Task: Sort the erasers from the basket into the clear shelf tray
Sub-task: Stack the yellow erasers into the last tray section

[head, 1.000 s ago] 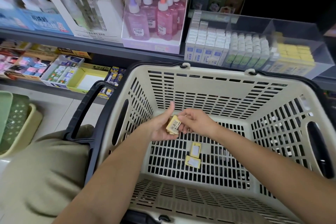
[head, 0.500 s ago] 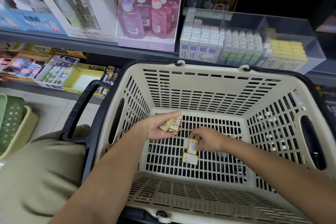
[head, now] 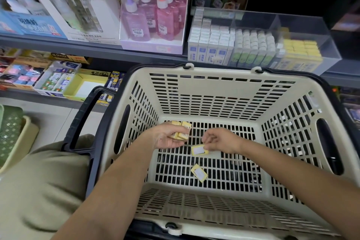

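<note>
A cream slatted basket (head: pixel 220 91) sits in front of me. Inside it, my left hand (head: pixel 167 136) is closed around a small stack of yellow erasers (head: pixel 182 131). My right hand (head: pixel 220 141) pinches the edge of another yellow eraser (head: pixel 198 150), lifted a little off the basket floor. One more yellow eraser (head: pixel 199 173) lies flat on the floor below it. The clear shelf tray (head: pixel 303 25) stands on the shelf behind the basket, with rows of white, green and yellow erasers (head: pixel 301 51) in its compartments.
Pink and purple glue bottles (head: pixel 153 17) in a display box stand left of the tray. The basket's black handle (head: pixel 81 121) hangs down on its left side. Boxes of stationery (head: pixel 56 82) fill the lower shelf. A green and cream basket (head: pixel 11 134) sits at far left.
My right hand went down from my left hand to the basket floor, took one of the two loose erasers and has lifted it. My left hand keeps its stack.
</note>
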Tool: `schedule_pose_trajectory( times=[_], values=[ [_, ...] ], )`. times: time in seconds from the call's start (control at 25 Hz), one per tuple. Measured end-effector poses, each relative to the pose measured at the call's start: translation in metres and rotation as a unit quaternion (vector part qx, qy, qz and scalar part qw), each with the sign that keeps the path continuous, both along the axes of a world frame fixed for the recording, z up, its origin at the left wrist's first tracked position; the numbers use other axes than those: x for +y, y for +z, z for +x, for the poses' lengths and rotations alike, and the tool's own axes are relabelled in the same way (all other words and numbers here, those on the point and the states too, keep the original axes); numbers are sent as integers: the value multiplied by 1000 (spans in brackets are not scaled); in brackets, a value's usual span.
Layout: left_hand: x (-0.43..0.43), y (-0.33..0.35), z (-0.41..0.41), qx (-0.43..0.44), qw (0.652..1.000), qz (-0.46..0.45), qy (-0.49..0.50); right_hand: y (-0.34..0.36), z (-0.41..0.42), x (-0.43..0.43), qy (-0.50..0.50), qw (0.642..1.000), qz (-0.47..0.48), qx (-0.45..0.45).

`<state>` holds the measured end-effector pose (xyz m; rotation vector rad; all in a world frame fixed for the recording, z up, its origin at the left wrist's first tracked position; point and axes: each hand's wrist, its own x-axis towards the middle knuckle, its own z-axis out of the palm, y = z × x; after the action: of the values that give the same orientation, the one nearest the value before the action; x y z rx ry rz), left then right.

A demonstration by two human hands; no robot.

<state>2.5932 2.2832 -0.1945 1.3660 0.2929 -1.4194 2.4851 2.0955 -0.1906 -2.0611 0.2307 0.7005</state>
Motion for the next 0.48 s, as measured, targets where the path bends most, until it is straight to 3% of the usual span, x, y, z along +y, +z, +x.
schedule_pose_trajectory(
  times=[0.12,0.28,0.4,0.48],
  values=[
    [3,0,1,6,1000,6,-11,24,12,4,27,998,33,-39],
    [1,3,-2,26,999,-16,-37,41,18,9,-16,989,90,-113],
    [-2,6,-5,46,995,-61,-67,35,14,16,15,979,-10,-203],
    [-2,7,-5,55,994,-74,-64,29,13,16,23,973,-22,-230]
  ],
)
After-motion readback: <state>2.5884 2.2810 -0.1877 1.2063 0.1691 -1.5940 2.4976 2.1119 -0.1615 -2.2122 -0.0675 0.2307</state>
